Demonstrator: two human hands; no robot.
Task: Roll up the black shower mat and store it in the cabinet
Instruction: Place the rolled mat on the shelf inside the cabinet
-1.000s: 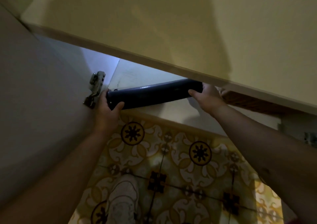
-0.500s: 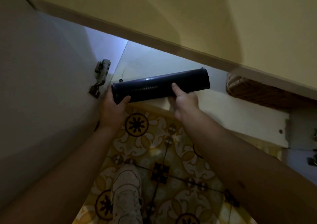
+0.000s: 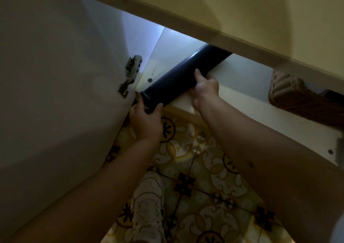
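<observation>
The black shower mat (image 3: 178,79) is rolled into a tight tube and lies slanted on the white cabinet shelf (image 3: 240,80). Its far end is hidden under the counter edge, and its near end sticks out past the shelf's front at the left. My left hand (image 3: 147,121) cups that near end from below. My right hand (image 3: 204,88) holds the roll's middle on its right side, thumb on top.
The open cabinet door (image 3: 46,75) stands at the left with a metal hinge (image 3: 130,75). A woven basket (image 3: 297,97) sits on the shelf at the right. The counter edge (image 3: 223,34) overhangs the opening. Patterned floor tiles (image 3: 195,159) and my white shoe (image 3: 149,209) are below.
The roll has swung from lying across the shelf front to pointing into the cabinet, its far end going under the counter. Both hands kept their hold and moved with it.
</observation>
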